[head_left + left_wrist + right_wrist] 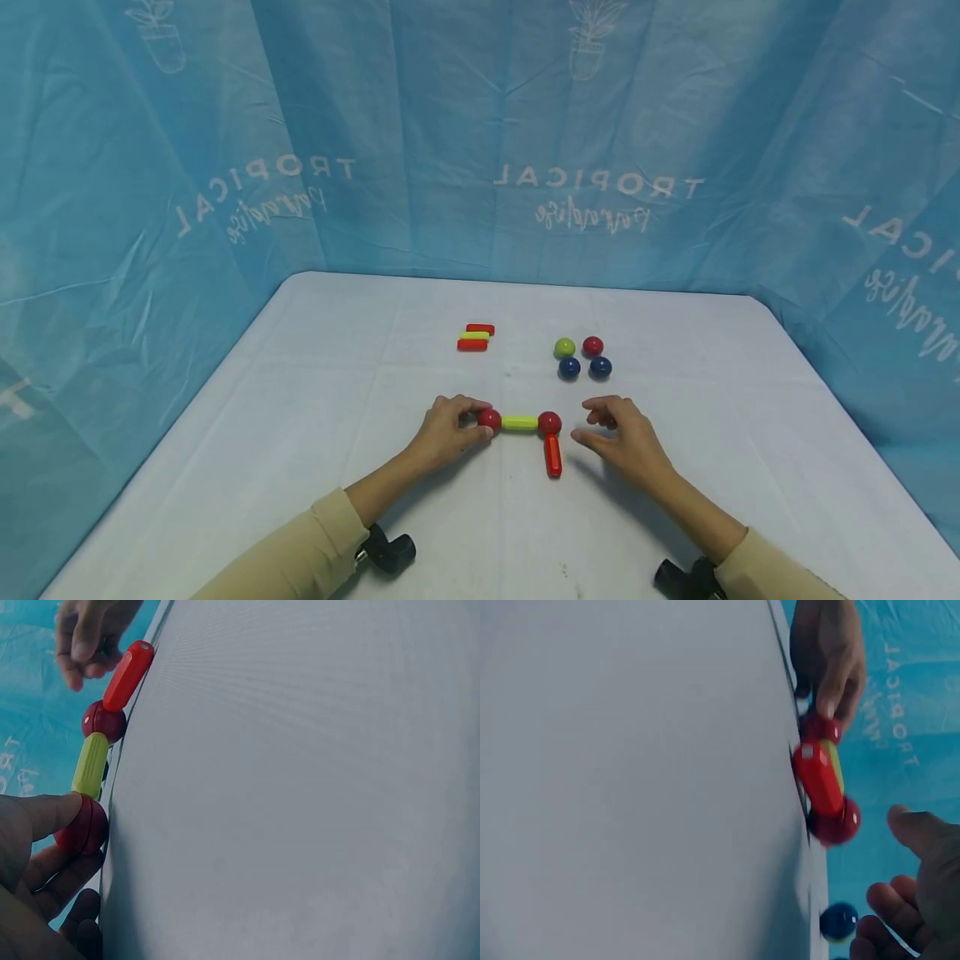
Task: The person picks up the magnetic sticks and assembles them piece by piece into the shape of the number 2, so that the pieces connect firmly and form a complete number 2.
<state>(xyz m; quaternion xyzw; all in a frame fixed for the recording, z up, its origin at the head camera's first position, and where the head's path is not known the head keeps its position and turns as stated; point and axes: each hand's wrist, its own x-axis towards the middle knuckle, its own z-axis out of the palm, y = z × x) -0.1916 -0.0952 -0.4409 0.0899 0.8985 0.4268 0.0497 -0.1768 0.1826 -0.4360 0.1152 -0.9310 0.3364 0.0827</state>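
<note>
Beyond the L-shaped assembly [519, 423], three sticks [474, 336] and four balls [569, 367]

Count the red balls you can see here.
3: one red ball pinched by the left hand, a second ball joined to a yellow rod and a red rod, a third ball beside the green ball.

Yellow-green rod [519, 423] between two red balls [550, 422], red rod [553, 457] (apparently attached) crosswise from the right one.

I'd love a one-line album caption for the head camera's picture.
Left hand pinches one red ball of a ball-and-stick shape; the empty right hand hovers beside it.
</note>
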